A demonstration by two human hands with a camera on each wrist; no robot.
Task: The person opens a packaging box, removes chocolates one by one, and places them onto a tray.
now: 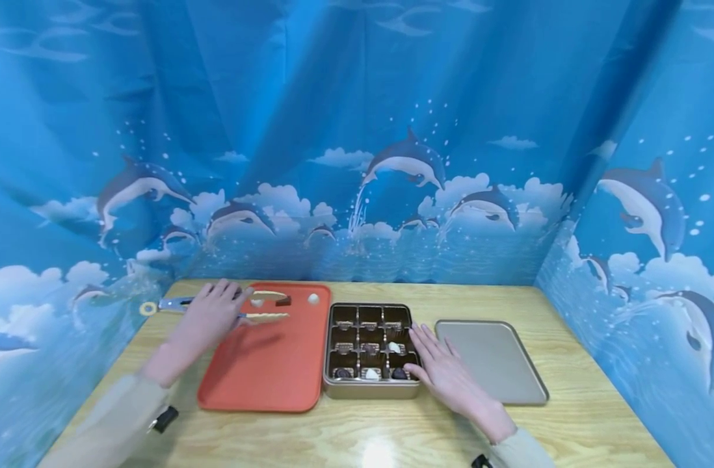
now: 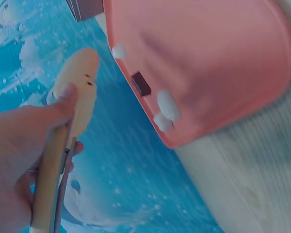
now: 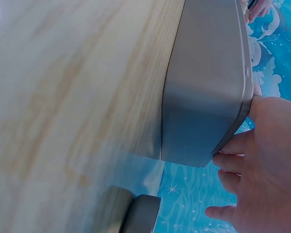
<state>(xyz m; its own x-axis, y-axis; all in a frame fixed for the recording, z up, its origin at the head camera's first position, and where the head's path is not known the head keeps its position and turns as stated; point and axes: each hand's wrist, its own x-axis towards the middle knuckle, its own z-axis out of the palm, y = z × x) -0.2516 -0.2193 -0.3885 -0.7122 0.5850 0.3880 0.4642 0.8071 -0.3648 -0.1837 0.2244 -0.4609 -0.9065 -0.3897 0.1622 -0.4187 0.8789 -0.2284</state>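
Jutting from the left grip (image 1: 213, 313), tongs (image 1: 268, 316) overhang the red tray (image 1: 263, 380).

Plenty of open room over the near part of the red tray (image 1: 269, 377)! Up at the far end it's tight: the tongs (image 1: 266, 316) in the left grip (image 1: 219, 311) block the air. To the right, the divided box (image 1: 371, 390) walls off any sideways slide, and the right grip (image 1: 445, 370) crowds its right side. A lane runs along the tabletop (image 1: 310, 442) in front; the curtain (image 1: 333, 130) bars the back.
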